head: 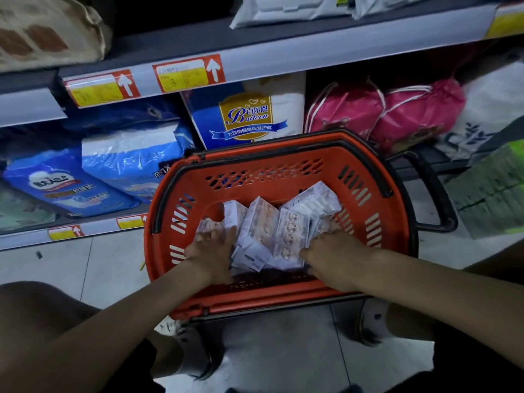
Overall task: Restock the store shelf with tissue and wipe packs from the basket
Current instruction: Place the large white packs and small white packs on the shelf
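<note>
Head view: a red basket (pixel 283 173) stands on the floor before the lower shelf (pixel 93 226). On the basket's bottom lies a loose heap of small tissue packs (pixel 272 222), white and pale pink with printed patterns, several tilted on edge. The left hand (pixel 211 251) lies with fingers stretched flat on the packs by the basket's left wall. The right hand (pixel 334 256), toward the right wall, has its fingers sunk among packs; its grip cannot be told.

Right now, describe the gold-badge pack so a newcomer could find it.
Find the orange basket on the floor. Just behind its far rim, on the shelf, stands the pack. With blue bags left and pink bags right, it alone bears a gold badge.
</note>
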Tool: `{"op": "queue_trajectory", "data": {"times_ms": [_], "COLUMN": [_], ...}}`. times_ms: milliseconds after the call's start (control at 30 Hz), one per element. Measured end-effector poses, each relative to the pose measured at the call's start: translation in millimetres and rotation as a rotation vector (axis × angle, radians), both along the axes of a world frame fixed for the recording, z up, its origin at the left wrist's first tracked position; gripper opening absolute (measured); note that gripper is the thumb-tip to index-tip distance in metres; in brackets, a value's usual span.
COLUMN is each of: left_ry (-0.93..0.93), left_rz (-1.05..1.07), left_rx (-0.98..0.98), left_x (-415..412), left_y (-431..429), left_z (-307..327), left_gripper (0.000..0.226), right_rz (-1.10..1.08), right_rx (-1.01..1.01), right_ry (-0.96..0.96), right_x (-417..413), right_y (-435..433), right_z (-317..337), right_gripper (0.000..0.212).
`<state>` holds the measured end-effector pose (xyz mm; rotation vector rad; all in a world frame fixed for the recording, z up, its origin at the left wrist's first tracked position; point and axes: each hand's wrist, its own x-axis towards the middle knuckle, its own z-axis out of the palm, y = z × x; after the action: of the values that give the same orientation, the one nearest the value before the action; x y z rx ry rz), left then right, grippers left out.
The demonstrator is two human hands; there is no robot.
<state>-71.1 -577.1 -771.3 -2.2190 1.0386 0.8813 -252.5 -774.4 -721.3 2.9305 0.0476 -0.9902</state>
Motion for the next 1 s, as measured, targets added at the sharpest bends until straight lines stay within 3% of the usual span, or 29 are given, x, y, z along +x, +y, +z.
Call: {"op": "queue_trajectory", "data": {"times_ms": [200,567,633,733,800,867,933,1000], "left_ry": [0.046,0.040,0.096,0.190,0.184,0.259,0.330,0.318], "left_rz": [0.153,0.324,0.379,0.598,0.706,0.751,0.676,0.530], "left_rx": [0.032,-0.066,-0.142,-0.451,-0.656,-0.726,-0.614,-0.388], "left_x": [-4,20,32,49,57,59,52,39], "left_y": [-10,-27,-23,-17,-14,-13,-14,-13], "left_z": [9,41,54,80,99,108,99,77], "left_gripper": [0.131,0.075,0.064,0.034,0.031,0.028,0.023,0.052], "right_rz": [0.001,-0.021,-0.031,-0.047,-0.058,-0.065,-0.064,-0.053], "right_rx": [0.009,0.017,0.021,0.031,0.033,0.033,0.034,0.031], "right_ry": [-0.002,-0.017,-0.019,-0.032,-0.047,-0.052,-0.042,-0.034], "right_x": [2,3,3,3,4,4,4,4], "right_y": [0,-1,-2,-4,-6,-6,-5,-2], "right_z": [3,7,7,8,8,8,7,7], "right_gripper": [0.035,0.043,0.045,0.048,0.050,0.050,0.050,0.050]}}
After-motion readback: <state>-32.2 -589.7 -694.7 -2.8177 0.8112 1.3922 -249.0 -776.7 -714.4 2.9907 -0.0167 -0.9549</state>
